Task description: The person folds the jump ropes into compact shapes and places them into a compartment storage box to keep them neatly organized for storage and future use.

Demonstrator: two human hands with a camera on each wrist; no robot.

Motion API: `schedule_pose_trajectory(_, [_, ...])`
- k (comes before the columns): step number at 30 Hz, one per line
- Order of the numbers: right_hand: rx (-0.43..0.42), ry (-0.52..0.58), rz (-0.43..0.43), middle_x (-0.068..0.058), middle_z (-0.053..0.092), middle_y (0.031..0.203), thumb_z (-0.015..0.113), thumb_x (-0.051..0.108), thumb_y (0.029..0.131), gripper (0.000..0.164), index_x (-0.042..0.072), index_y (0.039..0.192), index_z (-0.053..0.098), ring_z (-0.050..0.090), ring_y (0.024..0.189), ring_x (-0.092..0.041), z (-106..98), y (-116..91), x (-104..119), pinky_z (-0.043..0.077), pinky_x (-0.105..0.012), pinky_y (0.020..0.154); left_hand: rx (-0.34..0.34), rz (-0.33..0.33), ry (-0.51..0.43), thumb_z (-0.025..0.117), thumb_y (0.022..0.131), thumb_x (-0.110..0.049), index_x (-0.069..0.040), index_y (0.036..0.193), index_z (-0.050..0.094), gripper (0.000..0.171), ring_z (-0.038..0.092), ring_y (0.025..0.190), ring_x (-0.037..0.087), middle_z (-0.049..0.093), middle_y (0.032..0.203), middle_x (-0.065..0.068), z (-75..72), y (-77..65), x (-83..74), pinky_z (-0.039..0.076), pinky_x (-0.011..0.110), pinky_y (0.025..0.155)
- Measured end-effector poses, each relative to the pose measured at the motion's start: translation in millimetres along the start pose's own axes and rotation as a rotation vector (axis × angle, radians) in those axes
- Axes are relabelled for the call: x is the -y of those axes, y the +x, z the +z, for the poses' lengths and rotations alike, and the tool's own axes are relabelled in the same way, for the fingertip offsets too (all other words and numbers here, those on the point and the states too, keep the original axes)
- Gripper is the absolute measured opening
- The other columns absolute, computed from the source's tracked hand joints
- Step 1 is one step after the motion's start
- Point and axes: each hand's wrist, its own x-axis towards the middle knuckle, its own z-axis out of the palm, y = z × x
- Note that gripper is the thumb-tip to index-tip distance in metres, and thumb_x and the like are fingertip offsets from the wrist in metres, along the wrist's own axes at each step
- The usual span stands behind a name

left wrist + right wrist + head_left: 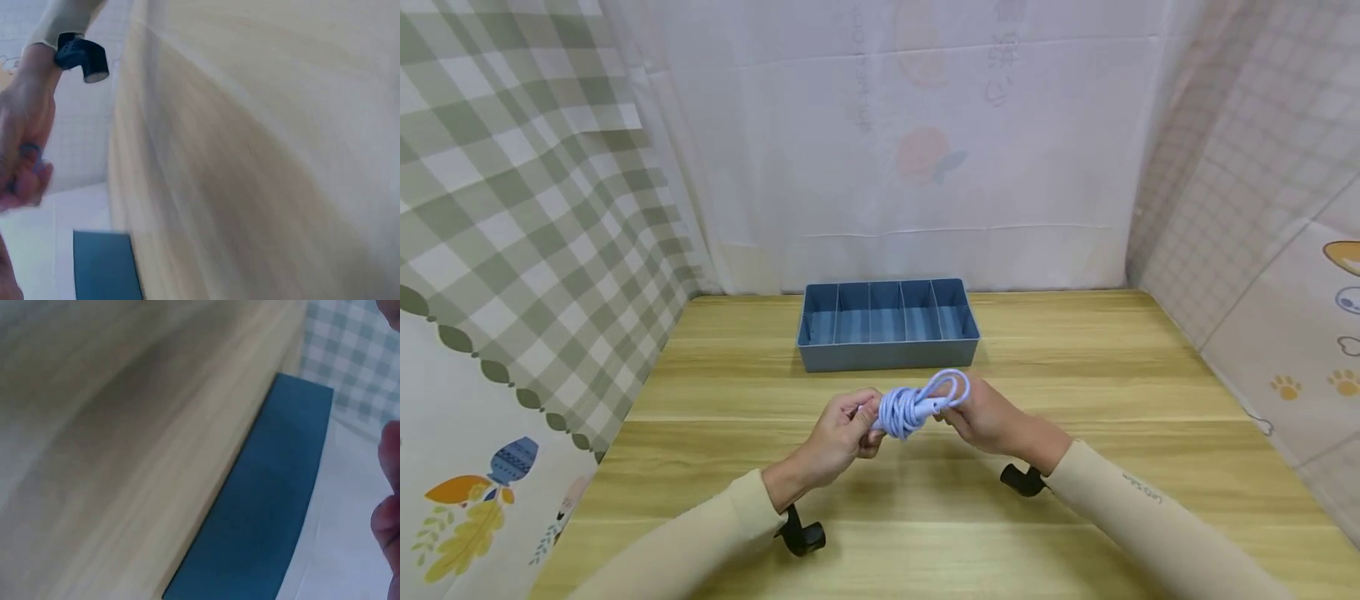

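Both hands hold a coiled light blue cable (901,412) above the table, in front of the tray. My left hand (842,429) pinches the bundle's left end between thumb and fingers. At the other end, my right hand (992,414) grips near the cable's pale plug-like end (929,407), and a loose loop stands up there. Part of the right fingers is hidden behind the cable. In the left wrist view the right hand (28,125) shows curled with a bit of blue in it. Only fingertips (389,519) show at the right wrist view's edge.
A blue-grey tray (889,357) with several compartments stands at the back of the wood-grain table (1075,358). Hanging cloths (887,167) close off the back and both sides. A black wrist camera (803,537) hangs under the left wrist, another (1022,480) under the right.
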Motion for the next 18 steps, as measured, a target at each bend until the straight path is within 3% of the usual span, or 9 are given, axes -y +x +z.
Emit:
schedule_pose_trajectory(2, [-0.023, -0.066, 0.007, 0.003, 0.06, 0.075, 0.058, 0.006, 0.104, 0.016, 0.008, 0.089, 0.062, 0.055, 0.068, -0.009, 7, 0, 3, 0.049, -0.025, 0.061, -0.101, -0.004, -0.003, 0.039, 0.113, -0.016, 0.015, 0.096, 0.048, 0.036, 0.037, 0.058, 0.008, 0.043, 0.072, 0.002, 2.8, 0.9, -0.6, 0.029, 0.022, 0.049])
schedule_pose_trajectory(4, [-0.036, -0.127, 0.037, 0.005, 0.056, 0.073, 0.054, 0.016, 0.108, 0.019, 0.009, 0.092, 0.061, 0.051, 0.065, -0.007, 13, 0, 7, 0.047, -0.024, 0.059, -0.2, -0.006, 0.0, 0.039, 0.113, -0.015, 0.016, 0.095, 0.048, 0.036, 0.036, 0.056, 0.008, 0.043, 0.07, 0.003, 5.8, 1.9, -0.9, 0.029, 0.022, 0.049])
schedule_pose_trajectory(7, [-0.071, -0.181, 0.081, 0.001, 0.066, 0.082, 0.061, 0.01, 0.104, 0.005, 0.005, 0.103, 0.064, 0.062, 0.072, -0.012, 22, 2, 14, 0.054, -0.028, 0.064, -0.34, -0.013, 0.008, 0.042, 0.112, -0.013, 0.017, 0.096, 0.05, 0.035, 0.037, 0.055, 0.009, 0.044, 0.068, 0.004, 9.3, 3.6, 0.3, 0.03, 0.022, 0.048])
schedule_pose_trajectory(9, [-0.1, -0.2, 0.105, -0.002, 0.07, 0.086, 0.064, 0.005, 0.101, 0.007, 0.003, 0.107, 0.065, 0.066, 0.075, -0.014, 27, 2, 20, 0.057, -0.03, 0.067, -0.416, -0.026, 0.011, 0.043, 0.111, -0.012, 0.017, 0.097, 0.052, 0.033, 0.038, 0.055, 0.009, 0.044, 0.068, 0.005, 10.7, 4.9, 1.3, 0.032, 0.022, 0.047])
schedule_pose_trajectory(11, [-0.136, -0.224, 0.121, -0.003, 0.07, 0.085, 0.061, 0.009, 0.104, 0.011, 0.0, 0.106, 0.066, 0.066, 0.074, -0.014, 31, 1, 25, 0.058, -0.03, 0.066, -0.478, -0.043, 0.024, 0.043, 0.111, -0.011, 0.015, 0.097, 0.054, 0.032, 0.038, 0.054, 0.009, 0.045, 0.067, 0.005, 10.5, 6.1, 2.8, 0.031, 0.022, 0.046])
schedule_pose_trajectory(15, [-0.201, -0.252, 0.105, -0.001, 0.065, 0.077, 0.046, 0.024, 0.111, 0.036, -0.002, 0.1, 0.067, 0.059, 0.065, -0.01, 39, -1, 35, 0.055, -0.025, 0.059, -0.566, -0.08, 0.036, 0.043, 0.111, -0.012, 0.01, 0.095, 0.055, 0.03, 0.037, 0.053, 0.009, 0.045, 0.069, 0.005, 8.3, 7.9, 4.6, 0.03, 0.021, 0.045])
schedule_pose_trajectory(18, [-0.232, -0.217, 0.08, -0.002, 0.066, 0.077, 0.05, 0.021, 0.11, 0.031, -0.002, 0.098, 0.068, 0.06, 0.065, -0.009, 42, -2, 40, 0.055, -0.022, 0.06, -0.595, -0.097, 0.036, 0.044, 0.111, -0.012, 0.008, 0.092, 0.055, 0.03, 0.038, 0.055, 0.009, 0.045, 0.07, 0.005, 7.2, 8.6, 5.0, 0.03, 0.021, 0.045])
